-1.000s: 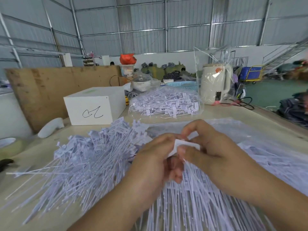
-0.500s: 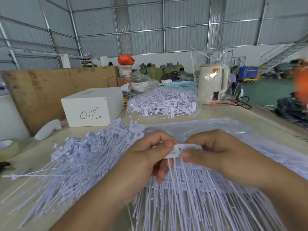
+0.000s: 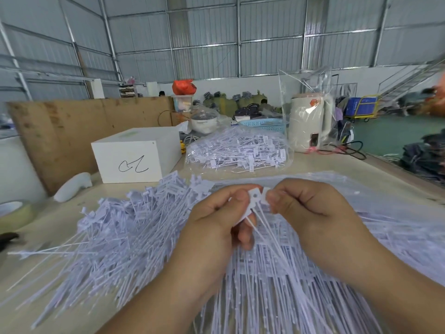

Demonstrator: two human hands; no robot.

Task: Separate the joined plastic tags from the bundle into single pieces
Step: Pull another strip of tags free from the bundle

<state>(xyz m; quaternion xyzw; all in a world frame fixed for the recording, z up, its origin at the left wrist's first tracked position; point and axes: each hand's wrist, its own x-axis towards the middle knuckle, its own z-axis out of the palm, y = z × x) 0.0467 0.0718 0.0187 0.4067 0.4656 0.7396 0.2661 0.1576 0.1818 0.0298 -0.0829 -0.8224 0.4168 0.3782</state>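
Between both hands hangs a small strip of joined white plastic tags (image 3: 256,197), their thin tails trailing down toward me. My left hand (image 3: 218,220) pinches the strip's left tag head between thumb and fingers. My right hand (image 3: 310,209) pinches the neighbouring tag head on the right. A narrow gap shows between the two heads. A big loose pile of separated white tags (image 3: 125,237) fans out on the table at the left. More tags lie under my hands on a clear plastic sheet (image 3: 375,189).
A clear bag full of tags (image 3: 237,153) lies behind my hands. A white box (image 3: 136,160) stands at the back left, a cream kettle (image 3: 309,124) in plastic at the back right. A tape roll (image 3: 14,212) sits at the left table edge.
My hands have lifted a little and moved apart. The strip's heads, pressed together and partly covered before, now show a split between the two I pinch.
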